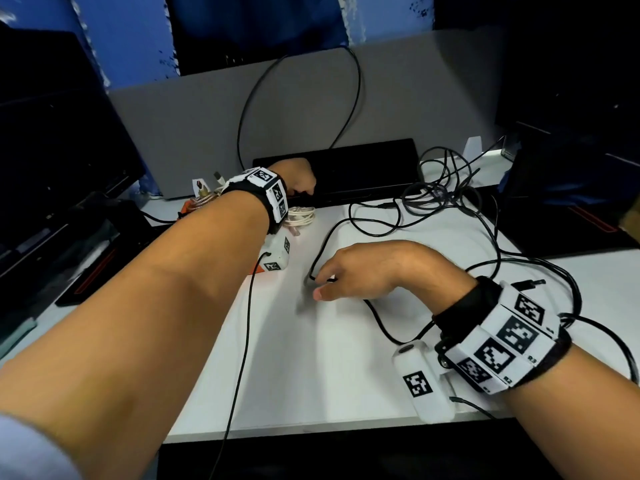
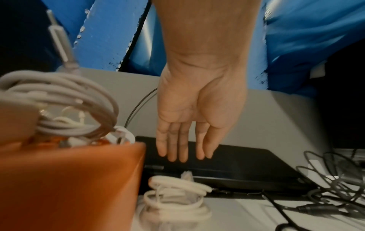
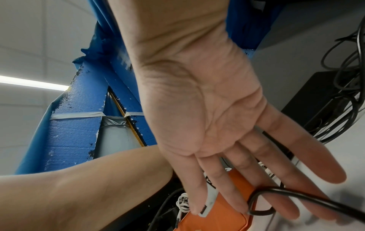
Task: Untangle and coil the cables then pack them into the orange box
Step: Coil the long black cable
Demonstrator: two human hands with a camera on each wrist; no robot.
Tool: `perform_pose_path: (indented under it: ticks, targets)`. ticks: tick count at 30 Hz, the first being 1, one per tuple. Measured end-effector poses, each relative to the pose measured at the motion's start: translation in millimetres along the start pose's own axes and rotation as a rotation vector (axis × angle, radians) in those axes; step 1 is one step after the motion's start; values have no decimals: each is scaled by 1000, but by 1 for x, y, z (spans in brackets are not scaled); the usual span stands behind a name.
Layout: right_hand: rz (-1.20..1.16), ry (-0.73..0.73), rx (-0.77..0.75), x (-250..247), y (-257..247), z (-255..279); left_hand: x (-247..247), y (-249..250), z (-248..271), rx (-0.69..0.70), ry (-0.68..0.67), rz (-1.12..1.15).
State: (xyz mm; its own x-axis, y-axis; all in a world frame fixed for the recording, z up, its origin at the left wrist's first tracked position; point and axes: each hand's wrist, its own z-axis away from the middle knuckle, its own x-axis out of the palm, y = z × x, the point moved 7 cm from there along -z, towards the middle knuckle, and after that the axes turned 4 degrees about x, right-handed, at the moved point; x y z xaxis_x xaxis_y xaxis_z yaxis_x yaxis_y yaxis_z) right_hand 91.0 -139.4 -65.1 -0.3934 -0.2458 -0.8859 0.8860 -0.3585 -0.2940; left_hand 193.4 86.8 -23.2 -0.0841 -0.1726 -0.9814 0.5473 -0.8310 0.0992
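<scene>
The box (image 2: 69,179) is set at ten o'clock on the table (image 1: 311,358), with coiled cables (image 2: 59,106) piled in it. Just beside it, at its three o'clock, a small coil (image 2: 175,197) is laid. Behind that a flat device (image 1: 363,174) is placed, and at two o'clock loose cables (image 1: 446,192) are heaped.

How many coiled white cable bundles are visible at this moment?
2. One bundle sits on top in the orange box; the other bundle lies on the table beside the box. More may be hidden inside it.
</scene>
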Motion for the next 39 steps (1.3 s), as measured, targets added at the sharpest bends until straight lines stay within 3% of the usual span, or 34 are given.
perform_pose_path:
  ticks: [3, 6, 10, 12, 14, 16, 18, 20, 23, 25, 27, 29, 32, 34, 39]
  targets:
    - [34, 4, 9, 2, 5, -6, 9, 14, 4, 92, -153, 55]
    - [31, 45, 36, -4, 13, -8, 27, 12, 5, 65, -314, -29]
    - [-13, 156, 92, -21, 33, -6, 30, 9, 3, 45, -329, -94]
    - [-36, 232, 112, -32, 43, -2, 14, 24, 17, 136, -238, -115]
    - [-57, 359, 118, -49, 52, 4, -2, 50, 39, 299, -159, 36]
    - [-168, 515, 119, -67, 64, 10, -7, 72, 66, 411, -215, 345]
    - [-370, 657, 117, -82, 77, 18, -13, 84, 92, 496, -249, 446]
    - [-576, 721, 84, -92, 86, 28, -26, 84, 105, 555, -170, 434]
    - [-613, 772, 54, -104, 93, 48, -65, 70, 113, 597, 148, 524]
    - [-640, 699, 43, -106, 97, 58, -93, 56, 116, 610, 369, 638]
    - [-574, 571, 50, -103, 99, 64, -113, 42, 119, 625, 504, 800]
    - [-533, 538, 35, -105, 98, 72, -126, 29, 125, 609, 600, 955]
    - [-572, 764, 0, -127, 115, 89, -139, 17, 143, 596, 726, 1132]
    - [-495, 880, 73, -136, 130, 99, -145, 6, 154, 564, 831, 1239]
    - [-369, 704, 232, -123, 155, 97, -154, -18, 162, 487, 972, 1507]
